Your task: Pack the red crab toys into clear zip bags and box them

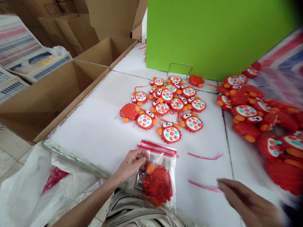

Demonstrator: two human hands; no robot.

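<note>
My left hand (pixel 133 165) pinches the upper left part of a clear zip bag (pixel 172 176) with pink bands along its top, close to the table's front edge. Inside the bag lies a red crab-shaped toy (pixel 158 184), back side up, with an orange claw showing. To the right, my right hand (pixel 246 200) is blurred, its fingers pressed together at the end of a thin pink plastic strip (pixel 203 186). Another pink strip (pixel 205 156) rests on the white table (pixel 94 126) just beyond. Several crab toys (pixel 170 132) with coloured buttons are grouped ahead of the bag.
A larger heap of crab toys (pixel 246 110) spreads along the right side by a striped woven sheet (pixel 284 69). At the back stands a green board (pixel 213 34) with a wire stand (pixel 180 64). Open cardboard boxes (pixel 54 101) border the left edge, near white plastic baskets (pixel 52 67).
</note>
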